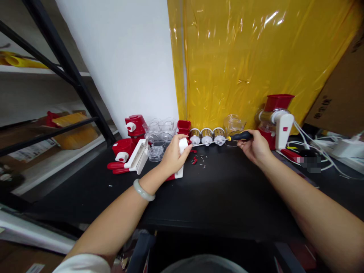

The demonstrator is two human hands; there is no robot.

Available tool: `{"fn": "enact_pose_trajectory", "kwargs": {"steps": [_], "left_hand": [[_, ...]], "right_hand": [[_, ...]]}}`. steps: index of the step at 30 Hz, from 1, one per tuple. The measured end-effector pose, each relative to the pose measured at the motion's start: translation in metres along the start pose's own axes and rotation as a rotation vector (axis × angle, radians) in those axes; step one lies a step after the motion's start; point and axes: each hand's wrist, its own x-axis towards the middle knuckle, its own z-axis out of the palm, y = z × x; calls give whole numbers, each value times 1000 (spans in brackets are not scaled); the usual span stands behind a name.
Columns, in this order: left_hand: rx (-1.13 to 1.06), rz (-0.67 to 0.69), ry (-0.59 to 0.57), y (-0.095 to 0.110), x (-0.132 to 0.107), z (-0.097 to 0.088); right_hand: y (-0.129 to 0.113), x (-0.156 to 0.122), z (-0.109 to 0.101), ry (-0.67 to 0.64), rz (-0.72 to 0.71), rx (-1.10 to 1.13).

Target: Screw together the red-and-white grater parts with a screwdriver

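My left hand is closed around a white plastic part with a bit of red at its side. In my right hand is a screwdriver with a black and yellow handle. Its long shaft points left, with the tip at or close to the white part; exact contact is too small to tell. Below my left hand shows a white and red piece, partly hidden by the hand. Several small screws and a small red part lie on the black table.
Three metal grater drums stand at the back. Left of them are clear plastic parts, red housings and white crank handles. An assembled red and white rotary grater stands right, near white cables and a cardboard box.
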Motion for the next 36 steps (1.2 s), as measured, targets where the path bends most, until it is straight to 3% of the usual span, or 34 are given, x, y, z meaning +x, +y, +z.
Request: {"fn": "enact_pose_trajectory", "kwargs": {"steps": [27,32,36], "left_hand": [[65,102,21,2,0,-2],[61,94,18,3,1,-2],[51,93,22,2,1,-2]], "right_hand": [[3,1,-7,24,-72,-234],[3,2,-7,51,-50,-226],[0,1,-5,54,67,-231]]}}
